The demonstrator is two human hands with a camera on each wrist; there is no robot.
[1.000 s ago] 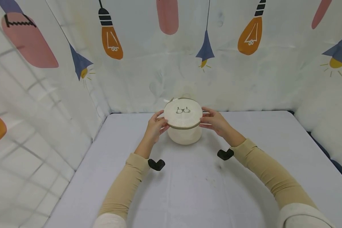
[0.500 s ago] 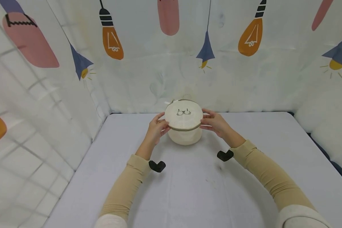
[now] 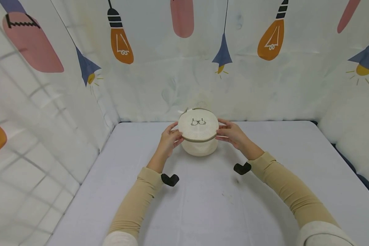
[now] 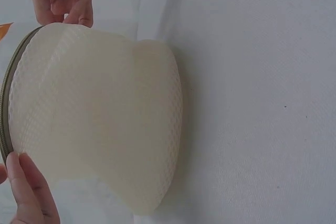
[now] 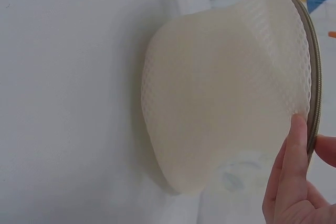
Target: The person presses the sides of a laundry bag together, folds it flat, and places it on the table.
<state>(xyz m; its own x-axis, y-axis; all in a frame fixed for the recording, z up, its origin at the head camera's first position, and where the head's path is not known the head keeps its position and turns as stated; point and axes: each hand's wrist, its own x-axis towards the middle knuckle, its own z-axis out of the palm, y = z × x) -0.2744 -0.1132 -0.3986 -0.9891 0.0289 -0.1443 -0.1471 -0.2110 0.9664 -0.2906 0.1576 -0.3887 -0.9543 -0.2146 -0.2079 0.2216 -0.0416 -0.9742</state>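
Mesh laundry pouch (image 3: pixel 198 134), cream and round with a small bra outline printed on its lid, stands on the pale blue table (image 3: pixel 203 205) near the far wall, tilted so its lid faces the head camera. The left hand (image 3: pixel 169 138) pinches the zipped rim on one side with curled fingers and thumb, and the right hand (image 3: pixel 232 133) pinches the opposite side the same way. To handle it well, I judge the grip should sit on the stiff olive zipper band (image 5: pixel 314 77) and not on the soft padded wall, which already dents inward in both wrist views; even pressure from both sides should keep the lid level and stop the body from folding. Whether the zipper is closed all the way round cannot be told, since its far arc is hidden behind the lid, and the puller is only a faint shape at the upper left. Nothing shows what the pouch contains.
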